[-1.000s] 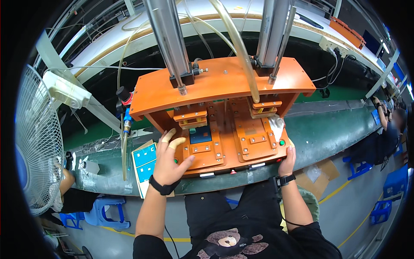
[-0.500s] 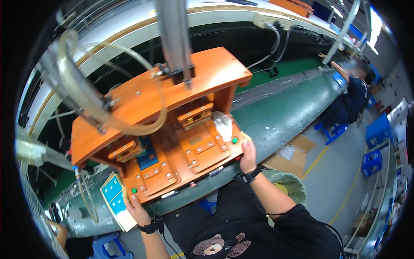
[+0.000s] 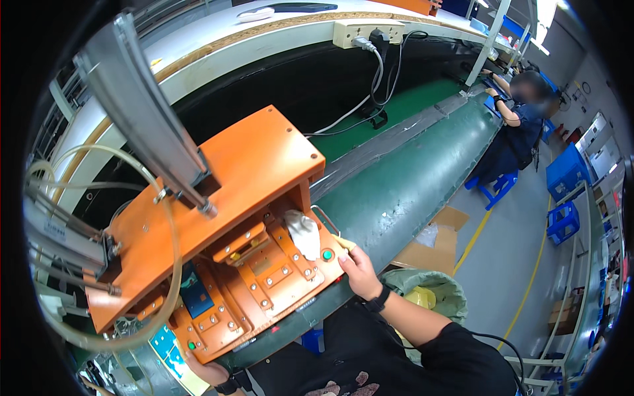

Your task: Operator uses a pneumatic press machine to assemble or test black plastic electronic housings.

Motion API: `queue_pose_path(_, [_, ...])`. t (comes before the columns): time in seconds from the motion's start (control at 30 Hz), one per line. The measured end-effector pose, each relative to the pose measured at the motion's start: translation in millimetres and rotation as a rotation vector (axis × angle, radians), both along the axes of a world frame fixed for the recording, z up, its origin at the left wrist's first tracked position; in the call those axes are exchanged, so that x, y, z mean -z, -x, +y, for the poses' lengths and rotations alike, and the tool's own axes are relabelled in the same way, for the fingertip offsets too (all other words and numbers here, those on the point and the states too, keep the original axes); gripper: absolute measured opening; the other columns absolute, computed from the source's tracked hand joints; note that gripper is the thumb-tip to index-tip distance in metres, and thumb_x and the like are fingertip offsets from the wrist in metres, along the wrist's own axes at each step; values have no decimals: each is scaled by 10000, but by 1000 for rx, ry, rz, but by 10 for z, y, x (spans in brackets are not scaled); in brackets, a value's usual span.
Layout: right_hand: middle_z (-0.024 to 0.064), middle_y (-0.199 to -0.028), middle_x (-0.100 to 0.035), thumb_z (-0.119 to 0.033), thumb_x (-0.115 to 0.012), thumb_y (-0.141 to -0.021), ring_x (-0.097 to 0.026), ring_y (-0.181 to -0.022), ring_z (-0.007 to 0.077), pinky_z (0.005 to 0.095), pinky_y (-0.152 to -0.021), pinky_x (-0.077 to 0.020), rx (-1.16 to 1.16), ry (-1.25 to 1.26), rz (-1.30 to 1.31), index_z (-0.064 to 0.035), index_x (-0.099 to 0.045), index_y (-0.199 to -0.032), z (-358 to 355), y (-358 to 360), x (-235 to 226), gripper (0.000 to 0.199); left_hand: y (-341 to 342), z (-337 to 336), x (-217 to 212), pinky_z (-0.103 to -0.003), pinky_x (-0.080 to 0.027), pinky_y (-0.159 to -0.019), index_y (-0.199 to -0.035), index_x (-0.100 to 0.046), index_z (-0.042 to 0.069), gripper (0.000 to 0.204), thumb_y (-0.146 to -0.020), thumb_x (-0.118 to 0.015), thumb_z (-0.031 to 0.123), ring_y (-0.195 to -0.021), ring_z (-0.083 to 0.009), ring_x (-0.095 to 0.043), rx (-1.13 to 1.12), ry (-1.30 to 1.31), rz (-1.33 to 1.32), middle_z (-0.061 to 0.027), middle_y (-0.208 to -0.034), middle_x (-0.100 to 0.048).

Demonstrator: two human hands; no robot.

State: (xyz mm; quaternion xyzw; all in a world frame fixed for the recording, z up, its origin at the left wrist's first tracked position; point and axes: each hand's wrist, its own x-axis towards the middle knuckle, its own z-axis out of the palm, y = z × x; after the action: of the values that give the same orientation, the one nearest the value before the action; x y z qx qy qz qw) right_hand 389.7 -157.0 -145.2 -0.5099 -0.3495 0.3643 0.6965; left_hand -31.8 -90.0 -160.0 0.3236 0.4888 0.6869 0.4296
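An orange press fixture [image 3: 244, 158] with metal air cylinders on top stands before me on the green bench. Its right front corner is in the grip of my right hand [image 3: 362, 272], thumb beside a green button [image 3: 327, 255], a yellowish piece at the fingers. My left hand [image 3: 206, 371] is closed at the left front corner, near the other green button [image 3: 192, 345]; part of its fingers is hidden. A dark blue flat part [image 3: 198, 294] lies in the left nest. Bunched white cloth [image 3: 302, 234] rests at the right nest.
Clear hoses [image 3: 173, 277] loop over the fixture's left side. Blue-and-white sheets [image 3: 168, 351] lie beside it. A lined bin [image 3: 446, 294] and an open cardboard box [image 3: 429, 247] stand at right. Another person [image 3: 512, 142] sits farther along the bench [image 3: 403, 198].
My view has tilted and shifted, so the fixture appears lower and farther left. Both hands remain at its front corners.
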Motion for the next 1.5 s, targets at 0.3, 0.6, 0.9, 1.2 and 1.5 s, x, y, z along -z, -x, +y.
queue_pose_path(0.3, [231, -1173, -594, -325, -708, -822, -571, -1102, 362, 395, -958, -463, 470, 453, -823, 12, -591, -1209, 932, -2048, -149, 526, 128, -52, 3, -472, -526, -941, -1338, -449, -99, 617, -923, -431, 356, -1126, -376, -596, 184, 72, 302, -244, -1282, -563])
queue_pose_path(0.6, [181, -1492, -400, -504, -746, -734, -335, -1391, 374, 500, -1089, -355, 537, 951, -1061, -73, -426, -1438, 2365, -3570, 59, 886, 168, 252, 251, -509, -428, -1036, -1377, -433, -55, 718, -932, -399, 507, -1239, -367, -507, 19, 131, 216, -215, -1353, -518])
queue_pose_path(0.9, [258, -1199, -572, -353, -793, -715, -551, -1162, 424, 453, -992, -464, 536, 646, -1044, -63, -446, -1387, 2389, -3409, -16, 810, -125, -25, -223, -508, -430, -1039, -1396, -422, -41, 738, -936, -386, 535, -1248, -370, -504, 189, 209, 17, -214, -1363, -515])
queue_pose_path(1.2, [104, -1045, -670, -160, -668, -906, -679, -840, 194, 326, -712, -563, 286, 255, 359, 12, -357, -1413, -12, -2101, -413, 619, -369, -10, -401, -500, -428, -1061, -1410, -414, -38, 643, -956, -393, 417, -1263, -365, -514, 43, 101, 31, -215, -1389, -500])
queue_pose_path(1.5, [153, -1393, -506, -88, -759, -810, -569, -1221, 312, 551, -1047, -437, -426, 29, 584, -31, -317, -1449, -1185, -346, -626, 779, 140, -287, -101, -414, -174, -1190, -1478, -293, -39, 556, -952, -430, 79, -1446, -281, -259, 72, -329, 294, -160, -1539, -314])
